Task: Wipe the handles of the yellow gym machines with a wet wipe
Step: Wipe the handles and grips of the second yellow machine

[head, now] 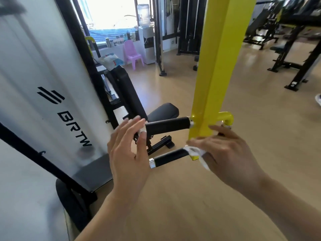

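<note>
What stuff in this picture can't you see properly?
Head view, all of these:
- Wet wipe: mostly covered by the right hand, so how it's folded is hidden.
- Lower black handle: its inner end is behind the wipe.
- Third handle under the yellow elbow: blocked by the right hand.
- Yellow post: top cut off by the edge.
- Bottles on the windowsill: too small to tell apart.

Yellow post (218, 70), black handles (167, 125), white wipe (194, 151)

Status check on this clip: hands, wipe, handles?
Left hand open, at upper handle tip. Right hand holds wet wipe against lower handle, beside yellow post. Nothing in the way.
</note>
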`<state>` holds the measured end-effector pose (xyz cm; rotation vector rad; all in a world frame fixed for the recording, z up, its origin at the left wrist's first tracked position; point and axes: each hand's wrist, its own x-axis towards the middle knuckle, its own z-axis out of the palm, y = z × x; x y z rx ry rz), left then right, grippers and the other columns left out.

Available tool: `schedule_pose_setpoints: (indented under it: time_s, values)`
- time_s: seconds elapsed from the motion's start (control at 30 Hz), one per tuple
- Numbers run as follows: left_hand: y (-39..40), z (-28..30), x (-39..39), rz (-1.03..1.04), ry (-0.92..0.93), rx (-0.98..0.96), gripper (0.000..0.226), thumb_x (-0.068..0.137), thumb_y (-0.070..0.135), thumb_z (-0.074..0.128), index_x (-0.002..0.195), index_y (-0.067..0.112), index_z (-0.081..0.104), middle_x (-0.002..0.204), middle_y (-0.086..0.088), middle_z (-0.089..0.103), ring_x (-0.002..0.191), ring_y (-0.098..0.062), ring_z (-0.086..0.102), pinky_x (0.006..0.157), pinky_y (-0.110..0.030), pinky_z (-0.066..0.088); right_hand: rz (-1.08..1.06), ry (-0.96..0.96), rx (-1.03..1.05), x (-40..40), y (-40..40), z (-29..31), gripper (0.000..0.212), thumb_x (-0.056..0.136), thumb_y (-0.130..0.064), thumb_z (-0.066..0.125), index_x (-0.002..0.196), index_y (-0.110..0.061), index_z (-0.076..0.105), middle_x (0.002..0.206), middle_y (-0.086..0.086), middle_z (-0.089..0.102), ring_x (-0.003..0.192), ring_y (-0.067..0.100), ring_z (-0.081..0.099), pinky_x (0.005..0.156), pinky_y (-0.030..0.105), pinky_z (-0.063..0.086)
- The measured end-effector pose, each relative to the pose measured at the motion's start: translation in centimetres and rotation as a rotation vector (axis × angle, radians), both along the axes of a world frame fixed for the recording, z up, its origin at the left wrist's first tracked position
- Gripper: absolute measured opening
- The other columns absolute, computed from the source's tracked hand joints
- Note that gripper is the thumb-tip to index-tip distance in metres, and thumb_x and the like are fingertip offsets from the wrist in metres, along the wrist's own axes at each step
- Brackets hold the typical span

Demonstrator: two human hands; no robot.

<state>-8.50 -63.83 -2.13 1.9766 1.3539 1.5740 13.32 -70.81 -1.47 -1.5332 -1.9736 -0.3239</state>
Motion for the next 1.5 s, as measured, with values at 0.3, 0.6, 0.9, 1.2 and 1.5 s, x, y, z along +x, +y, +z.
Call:
schedule_pose_setpoints:
  time_s: [0.3, 0.6, 0.9, 1.2, 1.5]
  values:
    - [-4.3, -0.6, 9.4, -0.515, 0.098, 0.114, 0.024, 0.091, 0.009, 0.067, 0.114, 0.008, 0.073, 0.121, 0.001, 0.069, 0.12, -0.013, 0.062, 0.099, -0.036, 0.051, -0.665, 1.333, -0.431, 10.2, -2.1, -10.1, 0.031, 0.088, -0.041, 0.073, 0.087, -0.01, 0.077, 0.074, 0.008, 0.07, 0.063, 0.017, 0.059, 0.062, 0.031, 0.045]
    - [-4.0, -1.3, 17.0, -0.512, 0.302, -0.117, 0.057, 0.096, 0.009, 0.061, 0.15, 0.021, 0.045, 0.161, 0.011, 0.035, 0.148, -0.001, 0.03, 0.119, -0.022, 0.029, -0.14, 1.454, -0.171, 7.8, 3.5, -9.1, 0.032, 0.106, -0.036, 0.045, 0.117, -0.018, 0.069, 0.082, -0.01, 0.067, 0.074, 0.009, 0.058, 0.072, 0.028, 0.046]
    - [-3.0, -0.8, 19.8, -0.122, 0.774, -0.352, 0.084, 0.097, 0.037, 0.052, 0.16, 0.029, -0.004, 0.167, 0.019, -0.016, 0.12, -0.02, 0.062, 0.079, -0.035, 0.048, -0.039, 1.501, -0.097, 9.2, 4.8, -12.0, 0.036, 0.107, -0.035, 0.044, 0.127, -0.016, 0.067, 0.11, -0.007, 0.071, 0.1, 0.006, 0.062, 0.088, 0.025, 0.047]
    - [-2.6, -1.2, 19.7, -0.025, 0.894, -0.263, 0.089, 0.092, 0.036, 0.056, 0.16, 0.023, 0.0, 0.167, 0.017, -0.015, 0.094, -0.022, 0.067, 0.063, -0.028, 0.039, -0.159, 1.255, -0.256, 10.2, 6.6, -13.7, 0.025, 0.093, -0.032, 0.067, 0.117, -0.023, 0.068, 0.084, -0.014, 0.068, 0.075, 0.002, 0.059, 0.067, 0.021, 0.042]
    - [-1.5, -1.4, 20.2, 0.0, 0.846, -0.229, 0.087, 0.09, 0.031, 0.058, 0.16, 0.021, 0.007, 0.167, 0.015, 0.0, 0.099, -0.024, 0.067, 0.066, -0.028, 0.039, -0.066, 1.415, -0.026, 8.7, 6.2, -12.6, 0.042, 0.106, -0.027, 0.047, 0.147, -0.018, 0.049, 0.145, -0.009, 0.055, 0.134, -0.001, 0.049, 0.11, 0.022, 0.04]
